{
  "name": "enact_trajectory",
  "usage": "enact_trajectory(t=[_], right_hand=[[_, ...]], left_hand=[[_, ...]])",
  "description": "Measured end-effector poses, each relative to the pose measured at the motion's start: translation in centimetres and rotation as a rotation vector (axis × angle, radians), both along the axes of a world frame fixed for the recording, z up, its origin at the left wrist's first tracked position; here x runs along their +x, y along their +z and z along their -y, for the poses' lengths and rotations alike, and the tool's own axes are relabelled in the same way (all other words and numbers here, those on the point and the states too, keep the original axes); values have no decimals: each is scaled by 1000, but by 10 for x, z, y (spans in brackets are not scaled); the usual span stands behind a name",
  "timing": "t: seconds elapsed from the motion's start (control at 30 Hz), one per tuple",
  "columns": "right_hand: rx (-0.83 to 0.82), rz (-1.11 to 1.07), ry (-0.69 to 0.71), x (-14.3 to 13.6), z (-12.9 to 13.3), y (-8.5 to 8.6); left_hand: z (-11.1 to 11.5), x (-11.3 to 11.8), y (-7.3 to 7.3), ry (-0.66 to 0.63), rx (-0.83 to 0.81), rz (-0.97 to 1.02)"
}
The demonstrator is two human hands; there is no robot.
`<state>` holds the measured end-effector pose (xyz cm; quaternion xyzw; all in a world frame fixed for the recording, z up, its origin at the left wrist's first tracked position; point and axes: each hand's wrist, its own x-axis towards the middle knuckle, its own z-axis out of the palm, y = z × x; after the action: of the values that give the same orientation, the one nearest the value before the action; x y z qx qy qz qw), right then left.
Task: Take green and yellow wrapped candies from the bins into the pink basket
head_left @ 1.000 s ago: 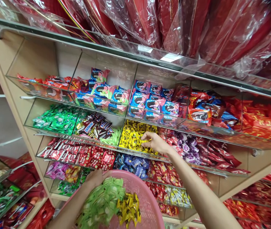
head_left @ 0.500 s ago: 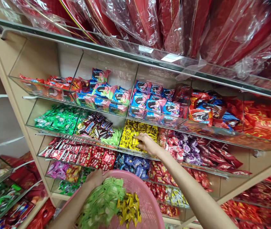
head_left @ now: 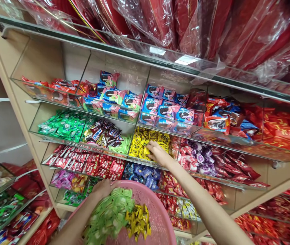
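My right hand [head_left: 159, 155] reaches into a clear shelf bin of yellow-wrapped candies [head_left: 141, 141]. Its fingers are curled down on the candies at the front of the pile, and the fingertips are partly hidden among them. With my left hand [head_left: 102, 189] I grip the far left rim of a pink plastic basket [head_left: 163, 212] held below the shelves. Inside the basket lie a large heap of green-wrapped sweets [head_left: 110, 212] and a smaller heap of yellow-wrapped candies [head_left: 138, 221]. My left forearm covers part of the basket.
Left of the yellow bin are Snickers bars [head_left: 101, 131] and green packets [head_left: 60, 124]. Pink and purple sweets [head_left: 195, 158] sit to its right. A glass shelf edge [head_left: 119, 115] with wrapped cookies [head_left: 165, 110] runs above my right hand. Blue-wrapped sweets [head_left: 145, 175] lie below.
My right hand has shifted slightly within the yellow candies, its fingers now deeper against the pile. The left hand and basket hold their place; the view has tilted a little.
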<state>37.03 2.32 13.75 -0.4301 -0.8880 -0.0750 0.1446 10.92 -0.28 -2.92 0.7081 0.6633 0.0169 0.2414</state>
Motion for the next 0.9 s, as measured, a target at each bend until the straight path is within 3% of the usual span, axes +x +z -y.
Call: enact_trajectory(t=[0.37,0.9], right_hand=[[-2,-115,22,4,2,4],[13,-114,8,-2,-1,-5]], left_hand=[[-1,0,-1,10,7,0],[-2,3,3,-5,-3,-22]])
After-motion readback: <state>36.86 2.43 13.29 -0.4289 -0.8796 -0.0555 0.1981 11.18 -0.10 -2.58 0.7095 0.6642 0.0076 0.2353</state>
